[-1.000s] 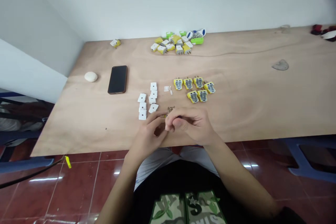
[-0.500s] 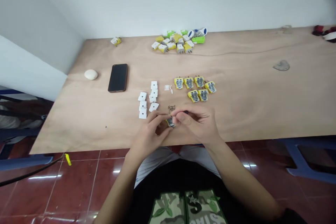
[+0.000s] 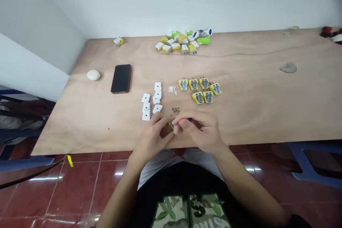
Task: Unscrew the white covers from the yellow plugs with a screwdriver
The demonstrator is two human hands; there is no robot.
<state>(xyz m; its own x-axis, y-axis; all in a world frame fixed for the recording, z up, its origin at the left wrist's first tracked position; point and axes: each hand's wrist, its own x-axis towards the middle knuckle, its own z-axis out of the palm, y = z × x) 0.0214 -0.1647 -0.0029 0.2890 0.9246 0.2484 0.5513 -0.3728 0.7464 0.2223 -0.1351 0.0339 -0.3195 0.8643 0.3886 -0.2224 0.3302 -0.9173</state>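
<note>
My left hand (image 3: 153,133) is closed around the sides of a yellow electrical plug half (image 3: 171,124) at the table's near edge. Most of that plug is hidden by my fingers. My right hand (image 3: 200,128) pinches a small dark-handled screwdriver (image 3: 190,119) over it; only the handle's end shows, and the tip is covered. Just beyond my fingertips lies a little heap of brass screws (image 3: 175,109). White plug covers (image 3: 146,107) are laid out in two columns to the left. Several open yellow plug halves (image 3: 198,97) with grey insides sit to the right.
Small white strips (image 3: 171,89) lie between covers and plug halves. A phone (image 3: 121,78) and a white egg-shaped object (image 3: 93,75) are at left. Assembled plugs (image 3: 175,46) are piled by the wall, with another plug (image 3: 119,41) apart. A grey flat piece (image 3: 288,67) lies right.
My right hand has come slightly nearer to me and lower over the plug, covering more of it. The brass screws show more fully. My left hand has stayed nearly still.
</note>
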